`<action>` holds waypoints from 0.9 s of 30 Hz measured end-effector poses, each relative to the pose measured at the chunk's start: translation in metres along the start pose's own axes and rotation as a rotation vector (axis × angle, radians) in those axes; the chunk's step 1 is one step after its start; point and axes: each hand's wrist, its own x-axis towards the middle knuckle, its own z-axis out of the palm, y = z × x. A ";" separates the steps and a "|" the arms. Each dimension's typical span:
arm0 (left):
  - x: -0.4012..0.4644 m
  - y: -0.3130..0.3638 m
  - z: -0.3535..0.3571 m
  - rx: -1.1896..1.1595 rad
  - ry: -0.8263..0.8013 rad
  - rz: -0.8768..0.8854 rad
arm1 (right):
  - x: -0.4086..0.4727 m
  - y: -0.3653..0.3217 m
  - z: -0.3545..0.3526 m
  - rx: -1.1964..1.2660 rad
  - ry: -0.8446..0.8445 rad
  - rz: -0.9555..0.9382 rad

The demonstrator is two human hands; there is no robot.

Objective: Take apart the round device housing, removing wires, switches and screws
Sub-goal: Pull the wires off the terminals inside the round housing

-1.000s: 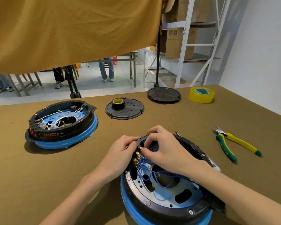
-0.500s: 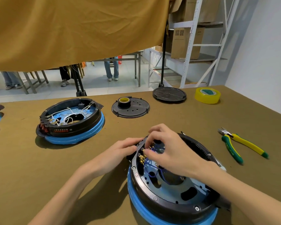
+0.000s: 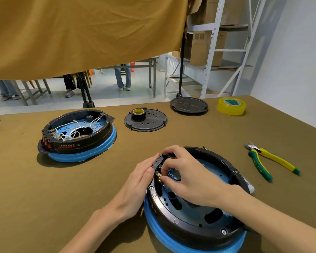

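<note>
A round black housing (image 3: pixel 186 223) with a blue rim lies open side up at the near edge of the table. At its left wall sits a switch block with brass terminals (image 3: pixel 159 177). My left hand (image 3: pixel 139 181) presses against the outside of that wall, fingers nearly straight. My right hand (image 3: pixel 188 172) reaches inside the housing, and its fingertips pinch at the brass terminals and blue wires there. Most of the wiring is hidden under my right hand.
A second housing (image 3: pixel 77 136) with white wires stands at the left. Two black round covers (image 3: pixel 146 121) (image 3: pixel 189 105), one carrying a small tape roll, lie further back. Yellow tape (image 3: pixel 231 106) and yellow-green pliers (image 3: pixel 268 161) are at the right.
The view has shifted, so everything sits further right and lower in the frame. My right fingers have drawn closer to the terminals on the housing's left wall; the left hand stays on the wall.
</note>
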 end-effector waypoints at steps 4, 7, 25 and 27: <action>0.001 -0.001 0.000 0.018 0.013 0.009 | 0.002 0.001 0.002 0.053 0.009 0.016; 0.001 0.001 0.000 0.014 0.019 0.014 | 0.003 0.002 0.002 0.061 -0.015 0.021; 0.001 0.001 0.000 0.054 -0.013 0.025 | 0.001 0.013 -0.017 0.215 -0.087 0.053; 0.001 0.001 0.000 0.056 -0.014 0.027 | 0.001 0.013 -0.019 0.198 -0.088 0.046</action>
